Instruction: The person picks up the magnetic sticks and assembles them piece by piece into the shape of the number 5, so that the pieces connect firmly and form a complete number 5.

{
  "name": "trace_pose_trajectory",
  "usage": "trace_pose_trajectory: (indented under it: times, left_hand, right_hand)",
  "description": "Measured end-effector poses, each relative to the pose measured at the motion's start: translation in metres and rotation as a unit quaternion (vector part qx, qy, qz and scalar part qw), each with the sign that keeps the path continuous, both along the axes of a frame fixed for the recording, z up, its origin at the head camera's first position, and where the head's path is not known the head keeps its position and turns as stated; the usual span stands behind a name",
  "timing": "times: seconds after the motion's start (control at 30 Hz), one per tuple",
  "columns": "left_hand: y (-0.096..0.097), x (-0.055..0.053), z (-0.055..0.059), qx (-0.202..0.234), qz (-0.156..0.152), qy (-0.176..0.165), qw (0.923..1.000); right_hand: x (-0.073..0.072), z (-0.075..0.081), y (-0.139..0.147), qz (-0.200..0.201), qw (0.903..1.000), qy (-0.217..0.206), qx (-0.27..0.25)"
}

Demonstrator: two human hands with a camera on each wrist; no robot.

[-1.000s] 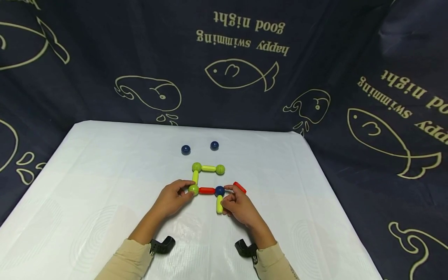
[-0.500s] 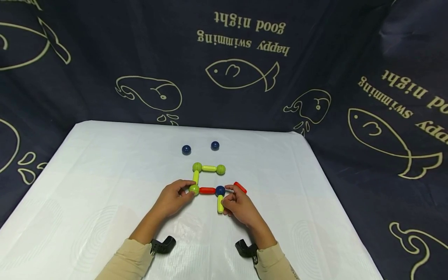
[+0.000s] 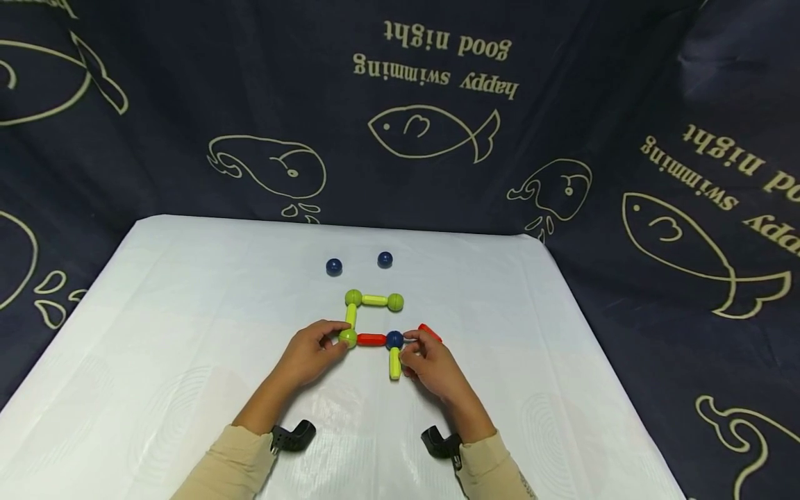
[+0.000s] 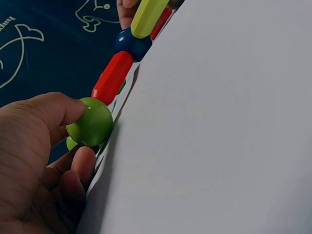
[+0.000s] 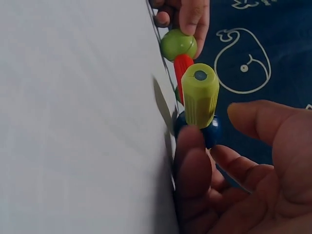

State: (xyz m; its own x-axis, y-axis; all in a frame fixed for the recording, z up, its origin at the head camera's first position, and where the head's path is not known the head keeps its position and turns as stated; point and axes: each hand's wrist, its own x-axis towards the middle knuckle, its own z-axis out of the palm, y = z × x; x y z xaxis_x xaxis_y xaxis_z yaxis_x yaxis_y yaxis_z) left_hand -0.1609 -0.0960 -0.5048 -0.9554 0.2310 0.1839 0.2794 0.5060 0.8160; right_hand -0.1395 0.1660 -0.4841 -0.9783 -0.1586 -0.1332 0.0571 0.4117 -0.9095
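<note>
My left hand (image 3: 312,352) pinches a green ball (image 4: 90,122) between thumb and fingers. A red rod (image 3: 371,339) joins that ball to a dark blue ball (image 3: 394,339). From the blue ball a short yellow-green rod (image 3: 395,364) points toward the near edge; its end shows a small metal disc in the right wrist view. My right hand (image 3: 431,364) is loosely curved beside this rod. Its thumb stands off the rod, while other fingertips are right at the blue ball and the rod's base.
A yellow-green rod (image 3: 351,316) runs from the held ball to another green ball (image 3: 353,297). A further rod (image 3: 374,301) leads to a green ball (image 3: 395,302). Loose blue balls (image 3: 334,267) (image 3: 385,260) lie behind. A red rod (image 3: 429,332) lies partly behind the right hand.
My right thumb has eased slightly away from the yellow-green rod. The left hand keeps its hold on the green ball, and the joined pieces keep their layout.
</note>
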Motion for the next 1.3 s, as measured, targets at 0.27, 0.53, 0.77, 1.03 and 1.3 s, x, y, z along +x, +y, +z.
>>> trace_pose_trajectory:
  times: [0.27, 0.53, 0.77, 1.03, 1.3]
  left_hand:
    - [0.003, 0.000, 0.000, -0.007, -0.004, -0.005, 1.0000]
    - [0.002, 0.000, 0.000, -0.006, -0.003, 0.003, 1.0000]
    - [0.002, 0.000, 0.001, -0.006, -0.003, 0.005, 1.0000]
    - [0.000, -0.001, -0.001, -0.005, 0.000, 0.002, 1.0000]
    - [0.000, -0.002, -0.001, -0.003, -0.001, 0.010, 0.9999]
  right_hand:
    - [-0.002, 0.005, -0.001, -0.019, 0.9982, 0.037, 0.043]
    - [-0.015, 0.006, -0.001, 0.024, 0.9979, 0.029, 0.053]
    - [-0.022, 0.000, 0.001, 0.021, 0.9970, 0.030, 0.069]
    - [-0.023, 0.000, -0.001, 0.022, 0.9970, 0.031, 0.067]
    - [-0.023, -0.001, -0.001, 0.018, 0.9974, 0.030, 0.063]
